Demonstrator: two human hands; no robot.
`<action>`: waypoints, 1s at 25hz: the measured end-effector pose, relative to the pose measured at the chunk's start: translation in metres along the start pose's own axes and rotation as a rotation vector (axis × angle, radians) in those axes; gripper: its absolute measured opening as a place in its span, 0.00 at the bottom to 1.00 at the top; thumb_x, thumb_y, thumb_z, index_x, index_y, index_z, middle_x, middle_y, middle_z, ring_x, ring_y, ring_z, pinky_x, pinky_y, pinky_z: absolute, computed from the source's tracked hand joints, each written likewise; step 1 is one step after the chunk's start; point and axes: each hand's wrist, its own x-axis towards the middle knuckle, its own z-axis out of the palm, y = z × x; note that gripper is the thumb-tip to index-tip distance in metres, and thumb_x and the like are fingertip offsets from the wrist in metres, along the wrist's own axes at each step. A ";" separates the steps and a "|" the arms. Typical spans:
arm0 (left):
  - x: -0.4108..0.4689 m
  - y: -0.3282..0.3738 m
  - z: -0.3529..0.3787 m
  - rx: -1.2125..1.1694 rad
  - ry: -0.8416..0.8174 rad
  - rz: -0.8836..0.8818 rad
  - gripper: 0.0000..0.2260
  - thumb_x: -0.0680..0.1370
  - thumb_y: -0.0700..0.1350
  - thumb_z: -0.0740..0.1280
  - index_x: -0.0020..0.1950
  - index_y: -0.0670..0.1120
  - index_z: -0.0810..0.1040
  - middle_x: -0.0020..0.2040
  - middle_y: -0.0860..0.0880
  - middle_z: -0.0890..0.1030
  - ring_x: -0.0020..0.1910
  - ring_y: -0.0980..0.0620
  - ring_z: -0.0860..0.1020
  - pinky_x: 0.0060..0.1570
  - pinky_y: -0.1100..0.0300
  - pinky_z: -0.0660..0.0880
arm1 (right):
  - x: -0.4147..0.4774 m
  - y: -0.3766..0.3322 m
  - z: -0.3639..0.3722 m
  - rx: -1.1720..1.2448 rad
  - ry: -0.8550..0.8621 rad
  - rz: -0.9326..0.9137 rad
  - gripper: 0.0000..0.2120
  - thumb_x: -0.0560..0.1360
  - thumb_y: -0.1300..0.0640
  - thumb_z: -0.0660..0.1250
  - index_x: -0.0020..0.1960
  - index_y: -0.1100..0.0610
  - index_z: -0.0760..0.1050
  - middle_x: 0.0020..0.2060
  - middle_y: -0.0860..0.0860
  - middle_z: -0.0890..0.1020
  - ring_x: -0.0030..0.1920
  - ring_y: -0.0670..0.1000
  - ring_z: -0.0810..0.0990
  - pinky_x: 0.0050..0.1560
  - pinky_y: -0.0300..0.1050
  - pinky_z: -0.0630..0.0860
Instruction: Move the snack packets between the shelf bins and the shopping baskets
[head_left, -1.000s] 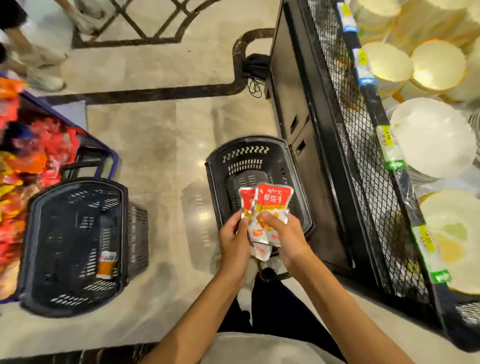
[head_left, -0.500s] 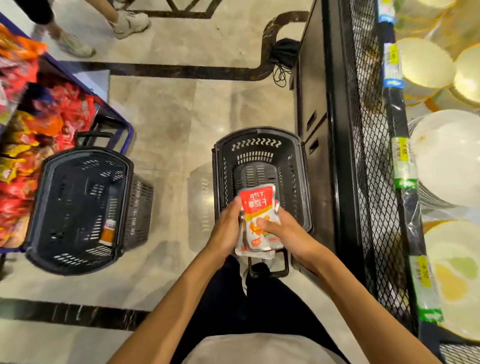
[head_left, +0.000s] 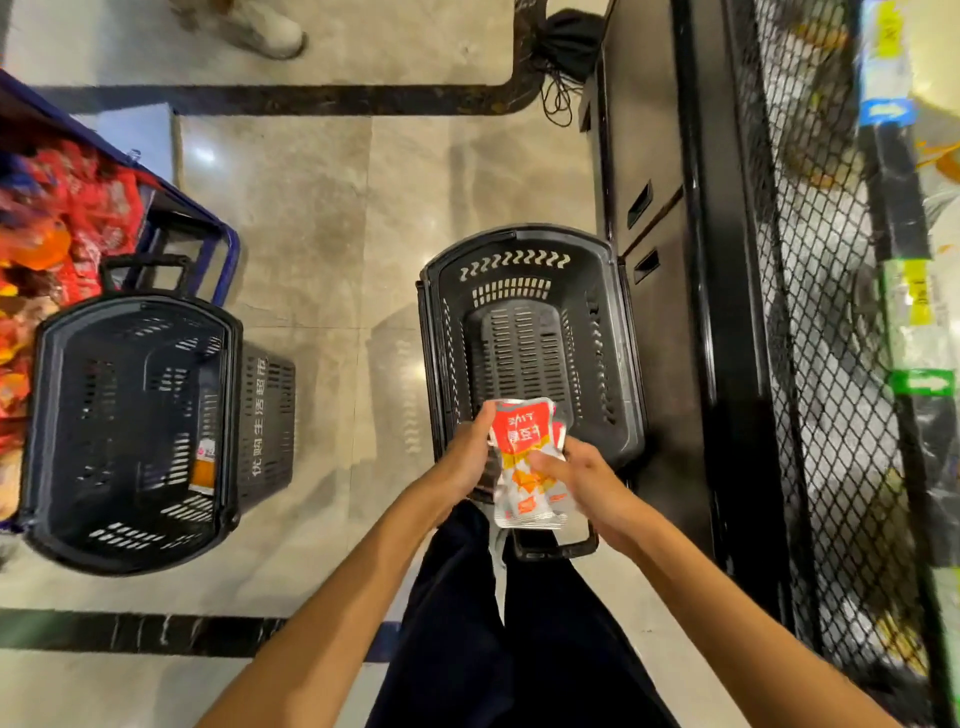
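Both my left hand (head_left: 470, 457) and right hand (head_left: 587, 475) grip upright snack packets (head_left: 524, 462) (several, stacked) directly above the near end of the right basket (head_left: 631, 364).

L hand (head_left: 467, 457), R hand (head_left: 592, 483) fwd, gripping packets (head_left: 521, 434); R prob. pinching.

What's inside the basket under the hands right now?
Only bare slatted floor shows in the basket; its near end is covered by the snack packets held by the left hand and right hand.
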 end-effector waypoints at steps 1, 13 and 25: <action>0.020 -0.009 -0.006 0.163 0.076 0.054 0.26 0.81 0.60 0.47 0.53 0.45 0.79 0.52 0.43 0.80 0.52 0.49 0.78 0.53 0.60 0.71 | 0.017 0.004 -0.011 0.000 0.031 0.023 0.04 0.77 0.62 0.64 0.51 0.58 0.76 0.38 0.48 0.85 0.37 0.46 0.84 0.37 0.38 0.78; 0.290 -0.169 -0.054 1.280 0.626 0.622 0.24 0.76 0.53 0.57 0.68 0.44 0.72 0.71 0.46 0.69 0.72 0.41 0.57 0.72 0.44 0.49 | 0.423 0.126 -0.089 -0.178 0.194 0.152 0.09 0.77 0.66 0.61 0.38 0.59 0.73 0.20 0.45 0.78 0.20 0.40 0.75 0.22 0.33 0.69; 0.300 -0.177 -0.052 1.153 0.725 0.677 0.26 0.73 0.50 0.66 0.68 0.40 0.72 0.68 0.43 0.72 0.72 0.39 0.55 0.73 0.46 0.46 | 0.575 0.191 -0.059 -0.150 0.240 0.179 0.04 0.74 0.65 0.67 0.48 0.64 0.74 0.30 0.51 0.83 0.29 0.47 0.80 0.34 0.42 0.80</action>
